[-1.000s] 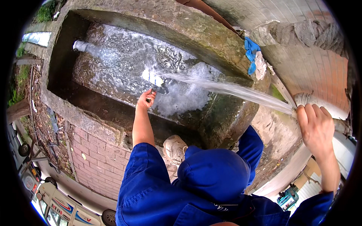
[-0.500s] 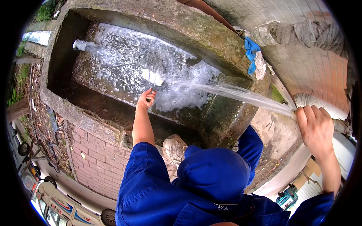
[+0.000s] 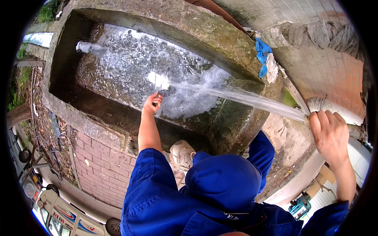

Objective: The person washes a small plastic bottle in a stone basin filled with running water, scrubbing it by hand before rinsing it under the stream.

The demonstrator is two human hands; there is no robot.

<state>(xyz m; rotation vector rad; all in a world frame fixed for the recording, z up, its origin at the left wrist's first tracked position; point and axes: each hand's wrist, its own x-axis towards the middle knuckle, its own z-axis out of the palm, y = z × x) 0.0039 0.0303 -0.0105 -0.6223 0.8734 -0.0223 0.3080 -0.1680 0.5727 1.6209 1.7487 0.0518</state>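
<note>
Nozzle point(image 3: 306, 119) spouts in clenched right hand point(image 3: 330, 133), left hand point(image 3: 152, 103) curled beside white object point(image 3: 158, 81).

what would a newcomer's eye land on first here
Probably the water jet, streaking from the right hand at far right into the stone trough. It meets a bright white object at the left hand, mid-trough. The blue cap, bottom centre, also stands out.

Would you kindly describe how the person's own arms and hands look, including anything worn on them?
The left sleeve and the right sleeve are deep blue, with visible seams on the left one; both leave the forearms bare. The left hand and the right hand are ungloved, and neither wrist shows a watch or bracelet.
</note>
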